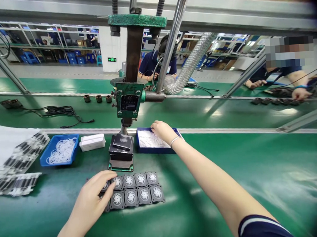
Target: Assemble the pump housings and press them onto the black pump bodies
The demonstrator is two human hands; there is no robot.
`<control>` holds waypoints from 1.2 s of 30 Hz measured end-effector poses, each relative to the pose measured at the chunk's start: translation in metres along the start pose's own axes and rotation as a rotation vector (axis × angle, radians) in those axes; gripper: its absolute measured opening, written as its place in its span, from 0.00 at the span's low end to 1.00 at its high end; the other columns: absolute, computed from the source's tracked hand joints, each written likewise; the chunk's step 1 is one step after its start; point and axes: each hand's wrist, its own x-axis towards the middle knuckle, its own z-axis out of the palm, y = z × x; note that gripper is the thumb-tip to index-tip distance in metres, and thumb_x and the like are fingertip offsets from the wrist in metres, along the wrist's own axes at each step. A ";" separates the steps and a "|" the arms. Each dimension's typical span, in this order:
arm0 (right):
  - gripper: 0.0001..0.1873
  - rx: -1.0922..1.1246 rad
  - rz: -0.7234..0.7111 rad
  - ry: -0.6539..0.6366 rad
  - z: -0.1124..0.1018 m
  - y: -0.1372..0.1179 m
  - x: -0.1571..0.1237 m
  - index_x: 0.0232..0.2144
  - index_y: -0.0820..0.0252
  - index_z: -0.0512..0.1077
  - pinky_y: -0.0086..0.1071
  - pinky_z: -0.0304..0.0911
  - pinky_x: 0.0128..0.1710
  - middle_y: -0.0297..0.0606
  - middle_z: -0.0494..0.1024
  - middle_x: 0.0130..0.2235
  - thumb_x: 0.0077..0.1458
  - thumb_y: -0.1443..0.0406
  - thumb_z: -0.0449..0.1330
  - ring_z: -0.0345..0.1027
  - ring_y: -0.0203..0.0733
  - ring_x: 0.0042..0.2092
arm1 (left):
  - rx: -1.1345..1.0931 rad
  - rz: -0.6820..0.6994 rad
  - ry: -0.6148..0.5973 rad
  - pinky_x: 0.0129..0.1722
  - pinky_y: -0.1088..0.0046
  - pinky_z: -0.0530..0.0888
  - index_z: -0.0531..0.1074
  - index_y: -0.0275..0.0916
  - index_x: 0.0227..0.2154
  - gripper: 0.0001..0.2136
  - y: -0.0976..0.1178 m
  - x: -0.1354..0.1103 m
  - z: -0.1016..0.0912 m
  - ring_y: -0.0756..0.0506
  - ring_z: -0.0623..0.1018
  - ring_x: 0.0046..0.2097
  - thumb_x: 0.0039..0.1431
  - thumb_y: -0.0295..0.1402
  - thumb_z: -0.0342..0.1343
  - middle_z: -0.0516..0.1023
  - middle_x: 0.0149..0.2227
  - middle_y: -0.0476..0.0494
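Observation:
Two rows of small black square cooling fans with white swirl markings lie flat on the green bench. My left hand rests over the left end of these rows, fingers curved and thumb apart, covering some of the fans. Farther forward, my right hand reaches into a dark blue box of small white pieces. Its fingers are bent down and together; what they pinch, if anything, is hidden. Between my hands and behind the fans stands a green hand press, with a black block on its base.
A blue tray of white rings and a stack of white pieces sit left of the press. White sheets with black strips lie far left. Behind the bench rail are cables and two co-workers.

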 end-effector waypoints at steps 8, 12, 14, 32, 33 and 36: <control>0.08 0.342 0.024 0.233 -0.025 -0.011 -0.029 0.37 0.64 0.75 0.34 0.69 0.42 0.44 0.81 0.38 0.64 0.67 0.55 0.76 0.43 0.40 | -0.028 -0.026 0.012 0.49 0.71 0.78 0.75 0.43 0.46 0.09 -0.001 0.000 -0.001 0.45 0.80 0.49 0.66 0.34 0.53 0.81 0.46 0.45; 0.06 0.610 -0.148 0.185 -0.041 -0.060 -0.077 0.37 0.59 0.74 0.29 0.69 0.37 0.36 0.81 0.35 0.62 0.63 0.59 0.75 0.38 0.35 | -0.071 -0.071 0.005 0.51 0.71 0.77 0.74 0.42 0.47 0.10 0.008 0.006 0.000 0.45 0.80 0.50 0.66 0.32 0.54 0.80 0.47 0.44; 0.05 0.827 -0.280 0.105 -0.043 -0.086 -0.102 0.39 0.58 0.74 0.28 0.69 0.37 0.34 0.81 0.35 0.61 0.64 0.61 0.75 0.36 0.35 | -0.096 -0.063 -0.007 0.51 0.70 0.77 0.74 0.41 0.47 0.10 0.013 0.011 0.004 0.45 0.79 0.50 0.66 0.31 0.54 0.81 0.47 0.44; 0.04 0.671 -0.382 0.078 -0.008 -0.095 -0.149 0.33 0.60 0.71 0.31 0.62 0.37 0.35 0.75 0.32 0.62 0.67 0.61 0.65 0.40 0.35 | -0.089 -0.034 -0.100 0.51 0.67 0.77 0.74 0.40 0.46 0.09 0.016 0.011 0.018 0.44 0.79 0.50 0.66 0.31 0.52 0.81 0.46 0.42; 0.06 0.616 -0.421 0.090 -0.009 -0.095 -0.149 0.32 0.60 0.70 0.32 0.61 0.37 0.35 0.75 0.32 0.61 0.65 0.62 0.64 0.40 0.36 | -0.087 -0.030 -0.101 0.51 0.67 0.77 0.74 0.40 0.46 0.09 0.015 0.011 0.018 0.44 0.80 0.50 0.66 0.32 0.52 0.81 0.46 0.43; 0.11 0.494 -0.497 0.115 -0.017 -0.095 -0.148 0.34 0.61 0.71 0.35 0.63 0.40 0.39 0.74 0.36 0.59 0.58 0.64 0.63 0.43 0.38 | -0.081 -0.021 -0.099 0.50 0.68 0.78 0.74 0.42 0.46 0.09 0.014 0.011 0.019 0.44 0.80 0.49 0.66 0.33 0.52 0.81 0.47 0.43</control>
